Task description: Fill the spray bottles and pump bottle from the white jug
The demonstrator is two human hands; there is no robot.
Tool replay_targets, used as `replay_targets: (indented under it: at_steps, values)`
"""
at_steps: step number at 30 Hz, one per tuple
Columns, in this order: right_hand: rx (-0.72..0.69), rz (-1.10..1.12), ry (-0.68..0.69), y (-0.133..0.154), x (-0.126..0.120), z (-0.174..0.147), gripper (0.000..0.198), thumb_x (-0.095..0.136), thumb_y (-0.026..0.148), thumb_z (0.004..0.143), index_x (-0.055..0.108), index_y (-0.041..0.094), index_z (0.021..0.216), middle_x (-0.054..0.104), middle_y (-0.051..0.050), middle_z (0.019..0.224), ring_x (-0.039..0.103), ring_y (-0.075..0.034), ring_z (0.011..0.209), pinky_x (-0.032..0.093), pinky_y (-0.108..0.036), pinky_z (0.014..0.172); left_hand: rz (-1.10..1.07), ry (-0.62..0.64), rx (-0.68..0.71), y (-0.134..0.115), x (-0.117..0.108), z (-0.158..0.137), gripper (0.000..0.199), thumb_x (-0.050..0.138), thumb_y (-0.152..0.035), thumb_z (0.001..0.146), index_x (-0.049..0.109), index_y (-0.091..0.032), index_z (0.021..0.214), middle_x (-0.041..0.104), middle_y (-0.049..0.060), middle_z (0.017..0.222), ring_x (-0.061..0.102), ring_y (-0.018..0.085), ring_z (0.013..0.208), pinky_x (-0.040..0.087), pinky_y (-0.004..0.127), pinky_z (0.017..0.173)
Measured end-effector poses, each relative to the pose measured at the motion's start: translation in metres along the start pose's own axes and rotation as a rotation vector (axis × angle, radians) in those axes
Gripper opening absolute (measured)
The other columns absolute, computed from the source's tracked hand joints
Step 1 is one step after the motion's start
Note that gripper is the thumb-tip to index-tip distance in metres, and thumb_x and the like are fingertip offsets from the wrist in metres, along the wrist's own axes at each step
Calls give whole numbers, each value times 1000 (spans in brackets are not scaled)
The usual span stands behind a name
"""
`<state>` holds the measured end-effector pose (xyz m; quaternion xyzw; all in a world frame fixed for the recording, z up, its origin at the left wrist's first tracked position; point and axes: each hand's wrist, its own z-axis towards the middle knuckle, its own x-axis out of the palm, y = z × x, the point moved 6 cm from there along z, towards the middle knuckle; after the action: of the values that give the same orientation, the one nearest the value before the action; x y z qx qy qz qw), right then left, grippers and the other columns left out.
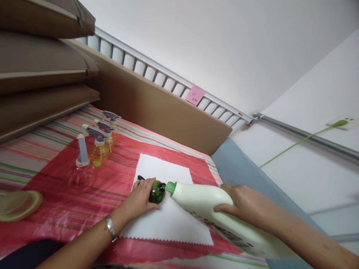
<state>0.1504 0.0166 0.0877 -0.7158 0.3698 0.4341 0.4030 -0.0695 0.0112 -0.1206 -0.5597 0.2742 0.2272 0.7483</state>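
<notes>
My left hand (141, 200) is closed around a small dark-green see-through bottle (157, 192) on a white cloth with zigzag edges (174, 224). A small black piece (140, 178) shows just past its fingers; I cannot tell whether it is held. A large pale-green bottle (206, 198) lies tilted in my right hand (238, 201), which grips it from above. Its green spout (170, 187) points left at the small bottle's mouth, touching or nearly so. Whether liquid is flowing cannot be seen.
Spray bottles with grey heads stand to the left, including a clear one (82, 168) and one with yellow liquid (98, 151). A pale-green bowl (21, 204) sits at the left edge. Red plastic sheeting (112, 179) lies underneath. Behind stand a brown board (157, 108) and a rail.
</notes>
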Motion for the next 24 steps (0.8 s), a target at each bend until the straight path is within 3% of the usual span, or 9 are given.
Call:
replay_targets:
  at_steps: [9, 16, 24]
  values:
    - [-13, 3, -4, 1, 0, -3, 44, 51, 60, 74, 61, 20, 89, 68, -13, 89, 62, -30, 80, 42, -33, 63, 10, 0, 3, 1, 2, 0, 91, 73, -46, 58, 28, -23, 133, 43, 14, 135, 37, 31, 124, 20, 48, 103]
    - [-13, -7, -1, 4, -4, -4, 43, 50, 59, 75, 61, 19, 88, 68, -13, 89, 62, -30, 80, 43, -33, 63, -24, -17, -8, 4, 5, 0, 107, 73, -44, 57, 10, -21, 140, 44, 15, 134, 38, 30, 124, 18, 48, 104]
    - [13, -19, 5, -2, 2, 1, 44, 51, 61, 73, 60, 21, 88, 68, -11, 90, 62, -29, 81, 42, -32, 63, -40, -25, 1, 3, 5, 0, 110, 74, -42, 57, 7, -21, 141, 46, 14, 133, 39, 31, 123, 20, 48, 103]
